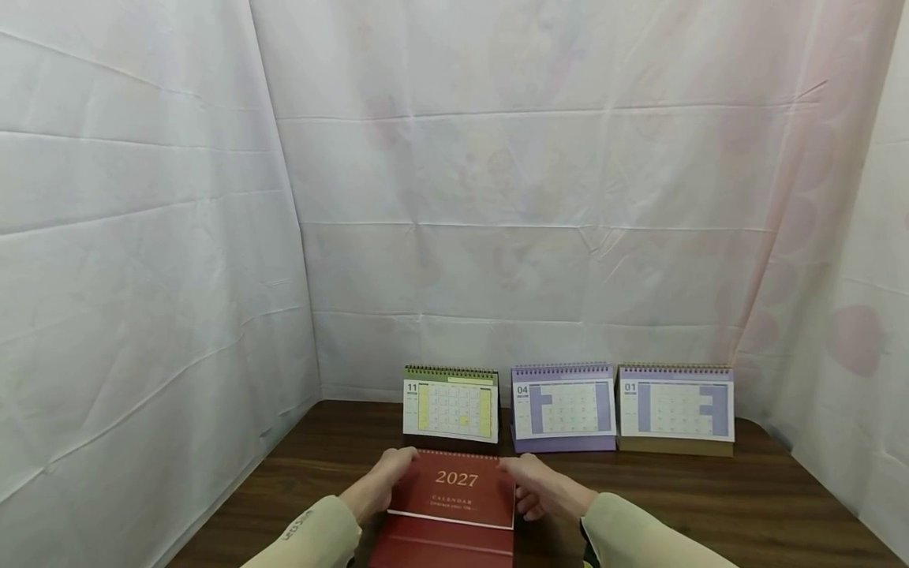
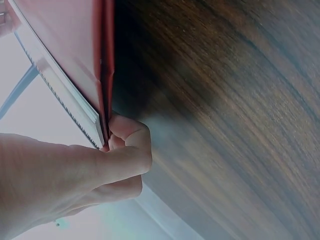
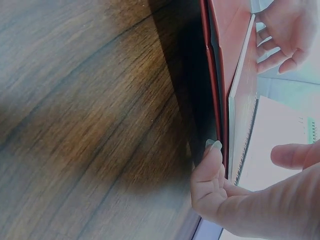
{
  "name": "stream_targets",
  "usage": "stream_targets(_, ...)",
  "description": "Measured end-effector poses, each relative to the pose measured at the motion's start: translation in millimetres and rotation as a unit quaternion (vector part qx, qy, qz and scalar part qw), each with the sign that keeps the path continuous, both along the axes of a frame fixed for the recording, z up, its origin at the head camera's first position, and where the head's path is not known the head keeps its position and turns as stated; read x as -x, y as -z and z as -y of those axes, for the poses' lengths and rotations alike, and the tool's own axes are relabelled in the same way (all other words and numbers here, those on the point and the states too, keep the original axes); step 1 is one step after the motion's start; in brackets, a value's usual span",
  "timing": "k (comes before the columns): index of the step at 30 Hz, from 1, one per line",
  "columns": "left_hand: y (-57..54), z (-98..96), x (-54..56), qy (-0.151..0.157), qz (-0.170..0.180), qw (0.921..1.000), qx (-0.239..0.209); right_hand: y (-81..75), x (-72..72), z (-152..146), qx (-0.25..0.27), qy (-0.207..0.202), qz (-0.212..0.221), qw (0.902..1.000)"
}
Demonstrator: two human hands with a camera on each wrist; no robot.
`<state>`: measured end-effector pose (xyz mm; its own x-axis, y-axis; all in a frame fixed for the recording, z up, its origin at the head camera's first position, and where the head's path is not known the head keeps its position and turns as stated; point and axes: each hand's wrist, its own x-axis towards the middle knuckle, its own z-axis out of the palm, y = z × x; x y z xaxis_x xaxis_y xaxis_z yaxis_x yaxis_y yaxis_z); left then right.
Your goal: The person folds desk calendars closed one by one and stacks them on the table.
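Observation:
A red spiral-bound 2027 desk calendar is between both hands near the table's front edge, its cover facing up and its red stand panel folding down toward the person. My left hand grips its upper left corner by the spiral. In the left wrist view, bent fingers of that hand wrap the corner of the red backing. At the upper right corner my right hand holds the calendar. Its curled fingertip lies against the backing in the right wrist view, with the thumb standing off the pages.
Behind stand three desk calendars in a row: a green one showing 11, a purple one showing 04, and a tan-based one showing 01. White cloth surrounds the dark wooden table on the sides and back.

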<state>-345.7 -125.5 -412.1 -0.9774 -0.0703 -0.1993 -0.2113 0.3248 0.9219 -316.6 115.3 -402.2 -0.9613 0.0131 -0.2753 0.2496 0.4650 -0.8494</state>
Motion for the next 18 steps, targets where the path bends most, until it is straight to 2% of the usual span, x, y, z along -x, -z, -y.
stream_targets(18,-0.9,13.2,6.3,-0.019,-0.009,0.9997,0.009,-4.0,0.1,11.2,0.001,-0.013,-0.003,0.9999)
